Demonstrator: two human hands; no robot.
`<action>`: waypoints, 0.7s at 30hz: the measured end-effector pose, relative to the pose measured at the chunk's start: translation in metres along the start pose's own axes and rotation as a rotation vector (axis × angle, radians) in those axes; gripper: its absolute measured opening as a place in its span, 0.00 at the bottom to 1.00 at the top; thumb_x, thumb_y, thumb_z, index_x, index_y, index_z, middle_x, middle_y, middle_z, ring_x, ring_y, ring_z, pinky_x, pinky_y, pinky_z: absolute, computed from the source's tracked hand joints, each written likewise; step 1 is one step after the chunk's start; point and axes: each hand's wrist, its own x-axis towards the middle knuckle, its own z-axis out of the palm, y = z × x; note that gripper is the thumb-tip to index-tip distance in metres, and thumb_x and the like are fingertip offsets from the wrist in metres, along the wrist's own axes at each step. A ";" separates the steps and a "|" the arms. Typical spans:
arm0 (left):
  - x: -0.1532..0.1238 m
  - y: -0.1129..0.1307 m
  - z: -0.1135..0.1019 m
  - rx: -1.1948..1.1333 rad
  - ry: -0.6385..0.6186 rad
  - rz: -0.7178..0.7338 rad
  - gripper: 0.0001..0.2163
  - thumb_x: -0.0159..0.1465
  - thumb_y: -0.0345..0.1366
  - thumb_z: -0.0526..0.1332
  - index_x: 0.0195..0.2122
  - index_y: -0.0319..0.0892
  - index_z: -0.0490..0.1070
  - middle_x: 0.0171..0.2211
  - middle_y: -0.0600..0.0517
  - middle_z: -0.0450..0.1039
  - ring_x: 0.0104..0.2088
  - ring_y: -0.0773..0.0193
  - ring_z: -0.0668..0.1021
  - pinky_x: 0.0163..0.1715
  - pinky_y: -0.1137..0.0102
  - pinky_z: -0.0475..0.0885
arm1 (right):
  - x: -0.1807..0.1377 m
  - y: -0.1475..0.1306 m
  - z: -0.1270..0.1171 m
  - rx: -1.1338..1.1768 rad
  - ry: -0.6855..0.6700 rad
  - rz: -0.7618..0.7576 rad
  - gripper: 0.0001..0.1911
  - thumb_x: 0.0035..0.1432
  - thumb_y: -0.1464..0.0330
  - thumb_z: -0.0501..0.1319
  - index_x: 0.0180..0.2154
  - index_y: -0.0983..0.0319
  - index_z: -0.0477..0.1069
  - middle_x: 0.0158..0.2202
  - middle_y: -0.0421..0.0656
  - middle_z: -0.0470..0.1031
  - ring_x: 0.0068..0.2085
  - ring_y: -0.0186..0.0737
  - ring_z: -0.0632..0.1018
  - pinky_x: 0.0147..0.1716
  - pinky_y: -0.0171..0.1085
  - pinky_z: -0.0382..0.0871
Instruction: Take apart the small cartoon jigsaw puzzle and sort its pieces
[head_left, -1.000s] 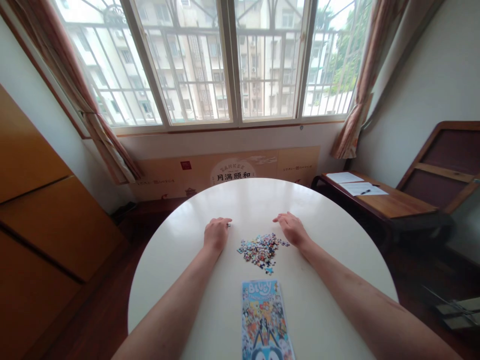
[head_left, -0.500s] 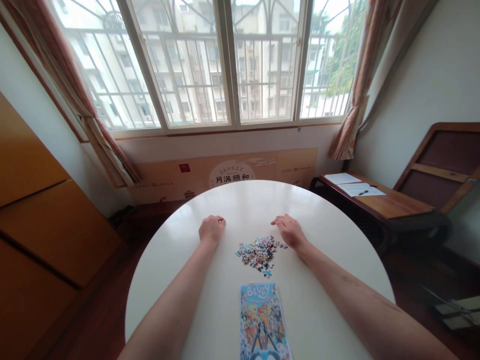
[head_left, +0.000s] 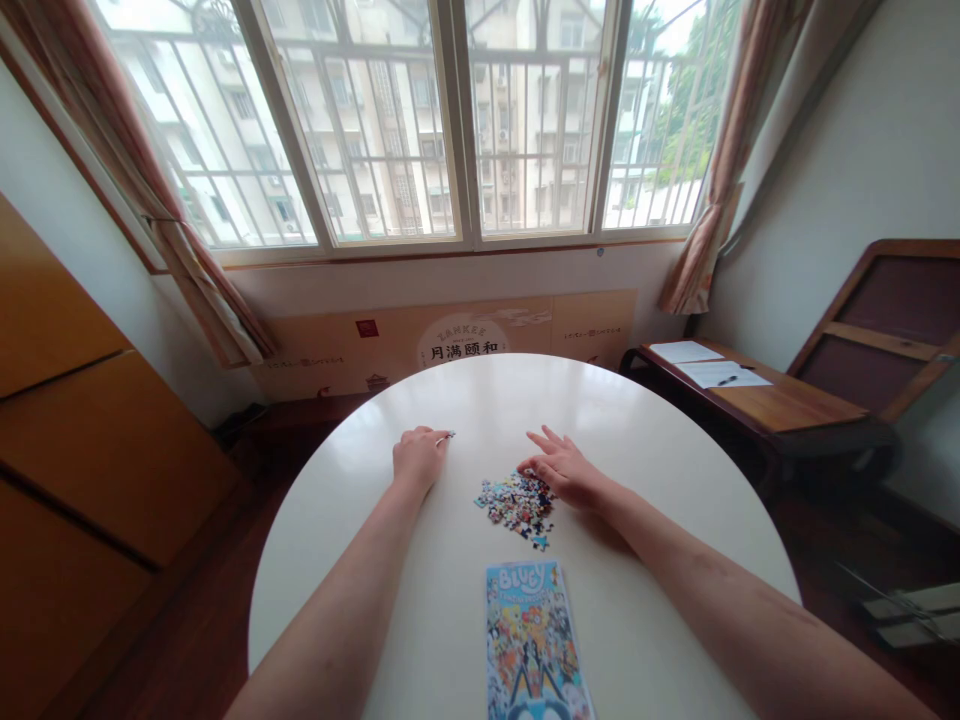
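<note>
A heap of small multicoloured jigsaw pieces [head_left: 514,508] lies on the white round table [head_left: 330,560]. To the left of the heap, my left hand [head_left: 420,458] is closed, pinching one small puzzle piece [head_left: 450,435] between thumb and fingertips. My right hand [head_left: 561,470] reaches over the upper right edge of the heap. Its fingers are spread, the lower ones at the pieces; whether it grips one cannot be made out. Nearer to me lies a blue "Bluey" picture sheet or box [head_left: 534,640], crowded with cartoon figures.
Beyond the round table's right edge stands a wooden side table [head_left: 810,400] with papers [head_left: 724,374] and a pen, beside a chair back [head_left: 892,310]. Orange-brown cabinets [head_left: 75,460] stand at the left. A barred window [head_left: 390,140] with curtains is ahead.
My right hand has moved left and toward me, from beside the heap onto its edge, its fingers spreading. My left hand stays nearly in place, and its puzzle piece now shows more clearly.
</note>
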 end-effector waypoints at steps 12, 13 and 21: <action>-0.008 0.021 -0.010 -0.092 0.087 0.117 0.18 0.65 0.33 0.58 0.56 0.45 0.72 0.54 0.47 0.73 0.52 0.53 0.72 0.55 0.62 0.67 | 0.002 -0.006 0.006 -0.038 -0.061 0.119 0.33 0.69 0.49 0.34 0.65 0.52 0.60 0.71 0.45 0.47 0.72 0.54 0.41 0.66 0.62 0.34; -0.012 0.030 -0.013 -0.111 0.074 0.189 0.15 0.65 0.33 0.58 0.52 0.45 0.75 0.51 0.48 0.75 0.49 0.55 0.74 0.53 0.62 0.68 | 0.003 -0.005 0.006 -0.027 -0.057 0.121 0.33 0.69 0.49 0.35 0.66 0.52 0.58 0.71 0.45 0.47 0.72 0.54 0.41 0.66 0.62 0.35; -0.038 0.080 -0.003 -0.173 -0.066 0.565 0.14 0.67 0.32 0.56 0.48 0.48 0.78 0.44 0.48 0.76 0.45 0.57 0.74 0.48 0.65 0.71 | 0.004 0.004 0.003 0.066 0.094 0.216 0.31 0.69 0.52 0.38 0.67 0.55 0.56 0.69 0.45 0.55 0.71 0.52 0.48 0.66 0.61 0.41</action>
